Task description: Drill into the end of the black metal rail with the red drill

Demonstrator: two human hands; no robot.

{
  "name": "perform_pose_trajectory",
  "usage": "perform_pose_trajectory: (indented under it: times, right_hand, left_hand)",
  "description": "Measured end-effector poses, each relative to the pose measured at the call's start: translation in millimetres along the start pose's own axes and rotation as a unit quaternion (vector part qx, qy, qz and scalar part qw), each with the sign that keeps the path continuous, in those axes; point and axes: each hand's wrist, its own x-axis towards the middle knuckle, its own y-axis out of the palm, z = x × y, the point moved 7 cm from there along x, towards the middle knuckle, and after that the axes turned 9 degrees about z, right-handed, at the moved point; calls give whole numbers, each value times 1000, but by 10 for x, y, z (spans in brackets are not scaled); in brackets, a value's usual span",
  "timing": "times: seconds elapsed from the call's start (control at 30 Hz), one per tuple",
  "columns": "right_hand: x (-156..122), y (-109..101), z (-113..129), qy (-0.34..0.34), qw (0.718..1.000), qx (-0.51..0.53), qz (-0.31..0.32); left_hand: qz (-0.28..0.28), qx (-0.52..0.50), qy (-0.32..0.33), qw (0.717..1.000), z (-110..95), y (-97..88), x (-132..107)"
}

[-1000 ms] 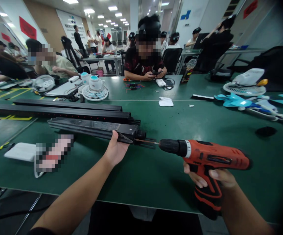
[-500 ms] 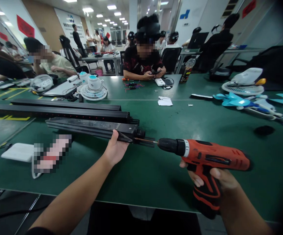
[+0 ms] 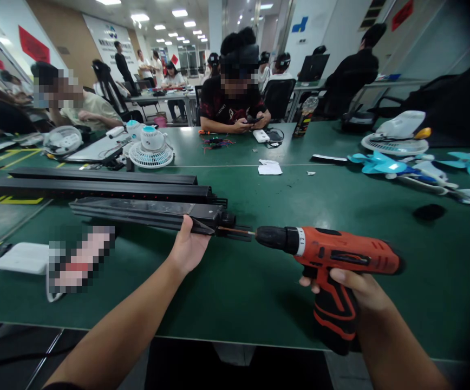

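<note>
Still, little had shifted: the right hand (image 3: 352, 290) kept its grip closed round the drill (image 3: 340, 257), bit against the end of the nearest black rail (image 3: 145, 212) on the bench (image 3: 259, 292), which the left hand (image 3: 188, 246) clasped firmly; the driving looked unfinished. Two further rails (image 3: 97, 187) lay beyond.

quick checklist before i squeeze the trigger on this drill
1. Left hand holds the black rail near its end: ok.
2. Right hand wrapped round the handle of the drill: ok.
3. Bit level and in line with the rail's end fitting: ok.
4. Bit tip seated in a screw head: cannot tell, too small.
5. Left-hand fingers apart from the bit: ok, though close.
6. Drill's direction switch setting: cannot tell.
</note>
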Motion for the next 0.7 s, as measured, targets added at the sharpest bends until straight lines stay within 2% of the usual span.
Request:
perform_pose_trajectory:
  times: [0.1, 0.5, 0.6, 0.7]
  right_hand:
    - [-19, -58, 24, -18, 999, 10, -48]
    - [-31, -58, -53, -20, 997, 23, -69]
    - [-7, -63, -93, -6, 997, 41, -64]
    - [55, -33, -119, 3, 998, 57, -13]
  left_hand:
    - [-4, 4, -1, 1000, -1, 0, -4]
    - [-4, 19, 16, 1000, -25, 46, -3]
    - [-11, 12, 15, 1000, -13, 2, 4]
    - [-14, 3, 10, 1000, 10, -42, 19]
